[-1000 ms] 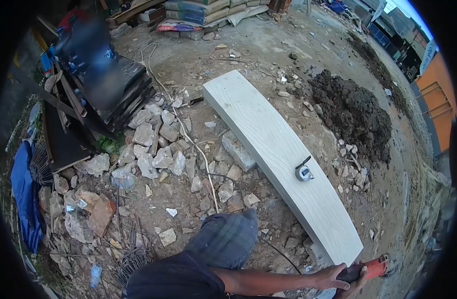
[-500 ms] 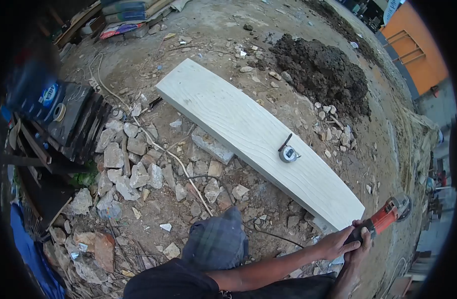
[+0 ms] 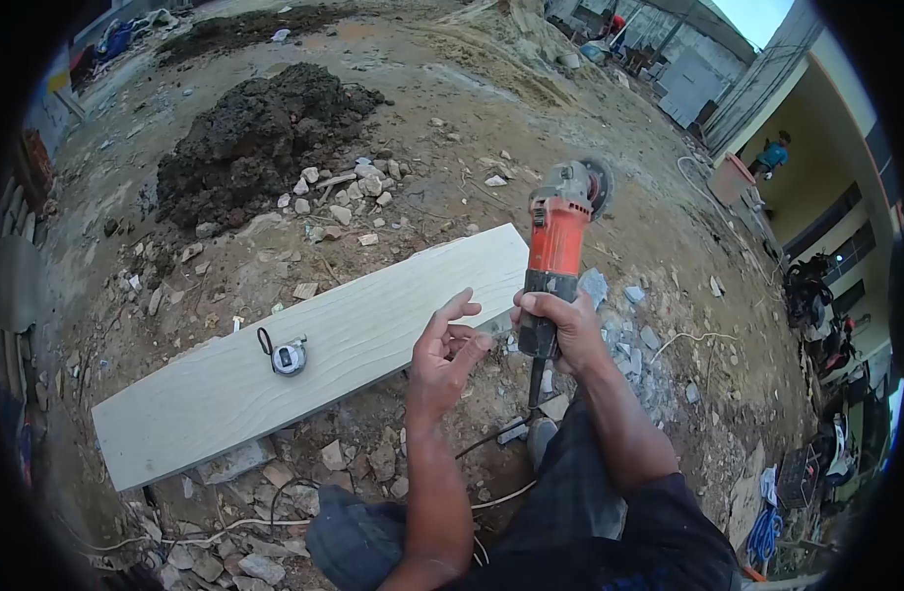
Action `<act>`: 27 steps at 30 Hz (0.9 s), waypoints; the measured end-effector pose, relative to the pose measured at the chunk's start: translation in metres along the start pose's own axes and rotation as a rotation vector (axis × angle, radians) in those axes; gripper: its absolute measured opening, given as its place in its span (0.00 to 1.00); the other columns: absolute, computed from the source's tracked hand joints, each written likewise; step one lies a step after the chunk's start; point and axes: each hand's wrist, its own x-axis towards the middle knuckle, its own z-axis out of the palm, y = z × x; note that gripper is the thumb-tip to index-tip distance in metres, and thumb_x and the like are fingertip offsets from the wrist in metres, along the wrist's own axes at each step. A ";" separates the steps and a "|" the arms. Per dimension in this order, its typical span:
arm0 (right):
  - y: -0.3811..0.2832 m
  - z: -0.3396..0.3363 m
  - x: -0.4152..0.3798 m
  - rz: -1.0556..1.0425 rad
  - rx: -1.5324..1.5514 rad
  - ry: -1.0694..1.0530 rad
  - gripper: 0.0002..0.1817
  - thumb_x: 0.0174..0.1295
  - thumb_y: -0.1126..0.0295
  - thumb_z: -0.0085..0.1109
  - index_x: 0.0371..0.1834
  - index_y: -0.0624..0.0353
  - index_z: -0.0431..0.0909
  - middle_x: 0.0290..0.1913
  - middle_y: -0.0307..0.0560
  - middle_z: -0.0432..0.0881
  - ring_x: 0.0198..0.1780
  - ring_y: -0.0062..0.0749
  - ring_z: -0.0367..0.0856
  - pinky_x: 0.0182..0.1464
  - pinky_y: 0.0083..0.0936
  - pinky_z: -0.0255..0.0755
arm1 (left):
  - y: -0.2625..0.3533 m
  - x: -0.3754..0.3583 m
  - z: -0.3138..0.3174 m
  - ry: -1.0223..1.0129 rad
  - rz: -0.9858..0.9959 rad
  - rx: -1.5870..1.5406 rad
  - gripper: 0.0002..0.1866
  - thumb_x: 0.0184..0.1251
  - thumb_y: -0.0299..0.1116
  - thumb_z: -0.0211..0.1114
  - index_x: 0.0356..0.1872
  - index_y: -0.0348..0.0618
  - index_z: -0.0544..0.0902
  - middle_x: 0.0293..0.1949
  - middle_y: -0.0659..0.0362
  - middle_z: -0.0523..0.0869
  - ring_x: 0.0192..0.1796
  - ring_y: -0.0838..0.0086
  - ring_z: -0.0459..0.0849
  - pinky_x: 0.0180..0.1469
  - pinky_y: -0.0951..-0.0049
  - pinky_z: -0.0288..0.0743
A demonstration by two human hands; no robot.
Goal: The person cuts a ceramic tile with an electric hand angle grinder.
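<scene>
My right hand [image 3: 565, 325] is wrapped round the black grip of a red angle grinder [image 3: 558, 241]. The grinder stands nearly upright, its disc at the top right and its cord hanging down. My left hand [image 3: 446, 350] is raised beside the grinder, apart from it, fingers loosely curled and spread with nothing in them. Below and to the left lies a long pale board [image 3: 314, 340] with a wood-grain surface and an angled right end. On its left half rests a tape measure [image 3: 288, 358] with a black strap loop.
A dark soil heap [image 3: 265, 133] rises behind the board, with broken stones [image 3: 358, 187] beside it. A pale cable [image 3: 216, 537] crosses the rubble near my knee. One person [image 3: 772, 153] is at a building on the right, another [image 3: 614, 28] far back. A pink bucket [image 3: 732, 180] stands near the building.
My view has swung right, bringing the building into sight. Both hands were together at the grinder; my left hand has come off it, and my right hand holds the grinder raised.
</scene>
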 end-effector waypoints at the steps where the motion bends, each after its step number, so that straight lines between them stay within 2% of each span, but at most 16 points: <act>1: 0.010 0.000 0.003 -0.046 -0.079 0.015 0.14 0.56 0.68 0.69 0.41 0.65 0.79 0.29 0.45 0.83 0.28 0.27 0.83 0.31 0.23 0.78 | 0.006 -0.001 0.009 -0.104 0.067 0.094 0.34 0.64 0.37 0.72 0.69 0.38 0.72 0.61 0.53 0.78 0.54 0.73 0.80 0.54 0.71 0.77; 3: 0.011 -0.013 0.007 0.151 0.073 -0.155 0.14 0.55 0.68 0.69 0.40 0.64 0.78 0.29 0.43 0.83 0.29 0.24 0.83 0.31 0.22 0.77 | 0.002 -0.009 0.029 -0.240 0.089 0.264 0.37 0.61 0.33 0.75 0.71 0.38 0.69 0.66 0.53 0.74 0.59 0.71 0.79 0.56 0.69 0.77; 4: 0.017 -0.014 0.005 0.188 0.079 -0.156 0.15 0.54 0.69 0.70 0.40 0.64 0.78 0.30 0.43 0.83 0.30 0.24 0.83 0.31 0.22 0.77 | -0.011 -0.012 0.035 -0.164 0.097 0.092 0.40 0.60 0.33 0.75 0.72 0.36 0.68 0.64 0.54 0.75 0.61 0.70 0.78 0.57 0.68 0.76; 5: 0.017 -0.012 0.018 0.196 0.076 -0.170 0.16 0.53 0.69 0.71 0.41 0.63 0.78 0.31 0.42 0.83 0.31 0.23 0.83 0.32 0.23 0.77 | -0.022 -0.004 0.039 -0.086 0.131 -0.078 0.42 0.59 0.34 0.76 0.73 0.34 0.66 0.63 0.54 0.76 0.62 0.69 0.77 0.59 0.66 0.75; 7: 0.035 -0.012 0.028 0.096 0.078 -0.159 0.19 0.49 0.71 0.72 0.43 0.65 0.76 0.32 0.43 0.83 0.31 0.23 0.83 0.32 0.23 0.77 | -0.033 0.003 0.029 -0.138 0.054 0.005 0.45 0.59 0.37 0.76 0.74 0.33 0.62 0.64 0.54 0.76 0.62 0.68 0.77 0.61 0.67 0.75; 9: 0.042 -0.012 0.032 0.048 -0.050 -0.137 0.22 0.51 0.70 0.72 0.47 0.67 0.76 0.34 0.42 0.83 0.33 0.23 0.82 0.37 0.22 0.77 | -0.037 0.007 0.030 -0.126 0.105 -0.038 0.37 0.71 0.41 0.65 0.73 0.32 0.63 0.67 0.53 0.74 0.66 0.63 0.76 0.67 0.63 0.71; 10: 0.042 -0.013 0.034 0.083 0.011 -0.220 0.29 0.47 0.66 0.74 0.51 0.69 0.74 0.38 0.44 0.84 0.38 0.25 0.83 0.41 0.24 0.78 | -0.043 0.011 0.031 -0.129 0.089 -0.022 0.37 0.71 0.41 0.65 0.73 0.32 0.63 0.67 0.53 0.74 0.66 0.63 0.76 0.67 0.63 0.71; 11: 0.041 -0.017 0.033 0.046 -0.175 -0.188 0.34 0.44 0.62 0.76 0.52 0.69 0.74 0.44 0.50 0.84 0.45 0.30 0.83 0.48 0.27 0.77 | -0.050 0.018 0.033 0.000 0.032 -0.144 0.36 0.74 0.48 0.58 0.73 0.32 0.62 0.66 0.52 0.74 0.66 0.62 0.76 0.68 0.61 0.70; 12: 0.043 -0.019 0.037 0.020 -0.175 -0.221 0.36 0.43 0.61 0.75 0.54 0.69 0.73 0.46 0.54 0.83 0.48 0.35 0.83 0.51 0.30 0.77 | -0.054 0.027 0.036 0.133 -0.018 -0.267 0.38 0.78 0.55 0.50 0.73 0.32 0.61 0.66 0.51 0.75 0.67 0.61 0.76 0.70 0.60 0.68; 13: 0.047 -0.021 0.037 0.001 -0.175 -0.259 0.38 0.41 0.59 0.75 0.56 0.69 0.72 0.48 0.57 0.83 0.51 0.40 0.83 0.54 0.33 0.76 | -0.054 0.032 0.037 0.141 -0.025 -0.253 0.38 0.78 0.55 0.50 0.73 0.32 0.61 0.66 0.51 0.75 0.67 0.61 0.76 0.70 0.60 0.68; 15: 0.057 -0.025 0.041 -0.037 -0.214 -0.279 0.40 0.41 0.59 0.74 0.58 0.69 0.71 0.48 0.60 0.82 0.52 0.45 0.83 0.55 0.35 0.75 | -0.055 0.040 0.043 0.183 -0.168 -0.527 0.41 0.78 0.63 0.39 0.73 0.33 0.62 0.65 0.48 0.76 0.65 0.60 0.77 0.71 0.56 0.67; 16: 0.061 -0.028 0.045 -0.094 -0.267 -0.289 0.41 0.41 0.59 0.73 0.59 0.69 0.69 0.48 0.62 0.82 0.52 0.50 0.83 0.57 0.37 0.75 | -0.056 0.045 0.055 0.196 -0.124 -0.479 0.40 0.77 0.62 0.42 0.71 0.32 0.64 0.64 0.44 0.77 0.64 0.55 0.78 0.68 0.53 0.70; 17: 0.065 -0.031 0.047 -0.084 -0.249 -0.292 0.41 0.41 0.59 0.73 0.59 0.69 0.69 0.48 0.62 0.82 0.52 0.50 0.83 0.57 0.37 0.75 | -0.060 0.047 0.059 0.203 -0.134 -0.462 0.40 0.77 0.62 0.42 0.71 0.32 0.64 0.64 0.44 0.77 0.64 0.55 0.78 0.68 0.53 0.70; 19: 0.066 -0.043 0.052 0.023 -0.284 -0.435 0.43 0.41 0.59 0.71 0.60 0.73 0.64 0.48 0.68 0.81 0.54 0.59 0.81 0.56 0.44 0.76 | -0.073 0.047 0.058 0.092 -0.102 -0.627 0.39 0.78 0.61 0.42 0.70 0.32 0.65 0.63 0.42 0.77 0.64 0.50 0.77 0.66 0.51 0.72; 24: 0.084 -0.072 0.068 0.102 -0.294 -0.508 0.43 0.40 0.61 0.70 0.61 0.71 0.64 0.48 0.67 0.82 0.53 0.60 0.82 0.55 0.44 0.77 | -0.098 0.046 0.069 0.241 -0.160 -0.613 0.38 0.78 0.60 0.44 0.69 0.32 0.66 0.62 0.43 0.78 0.62 0.47 0.78 0.66 0.50 0.73; 27: 0.088 -0.083 0.080 0.083 -0.261 -0.593 0.47 0.41 0.58 0.72 0.64 0.73 0.63 0.53 0.70 0.79 0.56 0.58 0.81 0.58 0.41 0.75 | -0.096 0.053 0.083 0.255 -0.143 -0.645 0.37 0.78 0.60 0.44 0.69 0.34 0.66 0.60 0.43 0.79 0.62 0.48 0.78 0.67 0.50 0.72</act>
